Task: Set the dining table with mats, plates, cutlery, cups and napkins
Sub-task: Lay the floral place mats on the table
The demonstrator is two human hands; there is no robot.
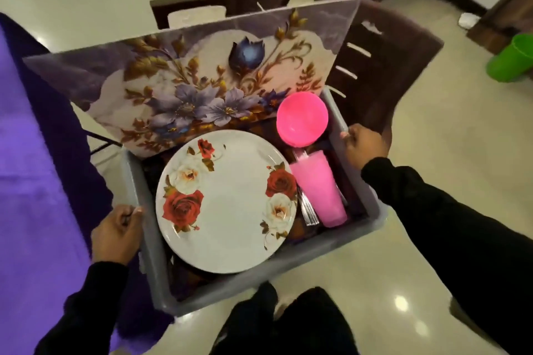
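At the bottom of the frame the person's dark-trousered legs show above a glossy cream tiled floor (375,277). Just above them sits a grey plastic crate (259,271), carried at both short sides. The left hand (116,236), lower left, curls its fingers round the crate's rim; the right hand (364,145), right of centre, grips the opposite rim the same way.

Inside the crate, a round white plate with red and white roses (227,204) lies on top, apparently on a stack. Just right of it a pink plastic tumbler (320,190) lies on its side, with a bundle of metal cutlery (307,210) wedged between tumbler and plate. Above the tumbler is a bright pink plastic bowl (302,119). A stiff rectangular mat printed with purple flowers and gold leaves (202,78) stands on edge against the far wall. No napkins can be made out.

A purple-clothed table (34,167) fills the left edge; dark brown chairs (383,72) stand beyond the crate, and a green bucket (510,60) is at the far right.

The step looks like bringing the supplies to the table, with nothing laid yet. Next, the crate needs setting down somewhere steady, level enough that the plates don't slide, before the mat is drawn out first.
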